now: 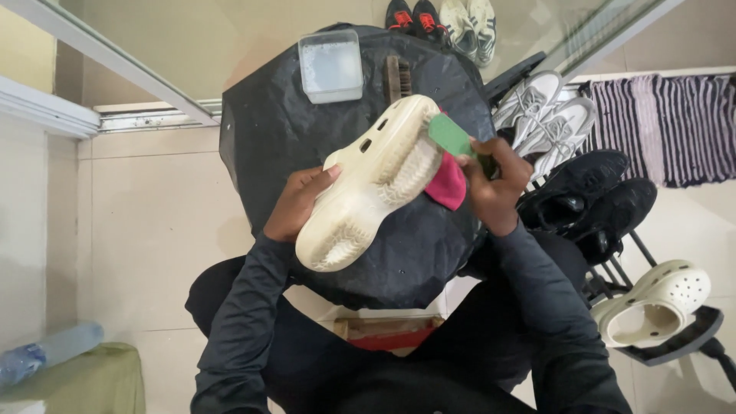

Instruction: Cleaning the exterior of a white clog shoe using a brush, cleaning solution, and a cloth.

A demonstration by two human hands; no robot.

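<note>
My left hand (299,203) grips a cream foam clog (372,180) from its left side, holding it tilted above a round table covered in black plastic (268,130). The clog's ridged sole faces right and down. In my right hand (494,184) is a green brush (451,136), its head pressed against the clog's upper right edge. A pink cloth (448,185) lies under that hand, against the clog's sole.
On the table's far side stand a clear plastic tub of water (331,65) and a brown brush (397,77). A shoe rack at right holds white sneakers (548,115), black shoes (590,199) and a second cream clog (652,303). A striped mat (675,126) lies beyond; a water bottle (46,353) lies lower left.
</note>
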